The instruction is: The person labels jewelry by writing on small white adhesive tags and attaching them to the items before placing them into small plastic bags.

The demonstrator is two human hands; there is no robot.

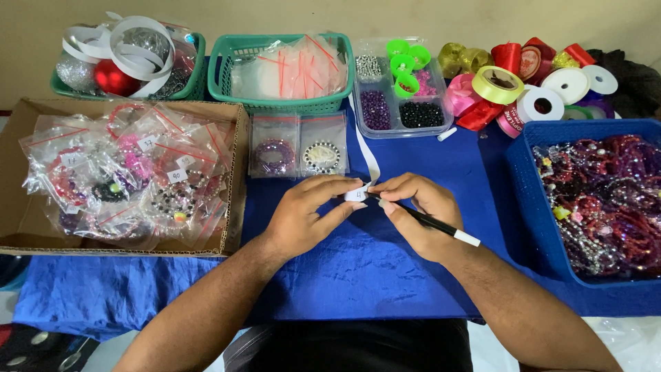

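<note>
Fingertips of both hands meet over the blue cloth. Left hand pinches the end of a white ribbon strip between thumb and forefinger. Right hand is closed around a black pen with a white end, its tip at the pinched ribbon end. Ribbon trails away toward a clear bead box. Just beyond the hands: two small clear bags with bracelets. Left: cardboard box of bagged bracelets. Right: blue basket heaped with purple and red bead strings. Far edge: two green baskets and a pile of ribbon spools.
</note>
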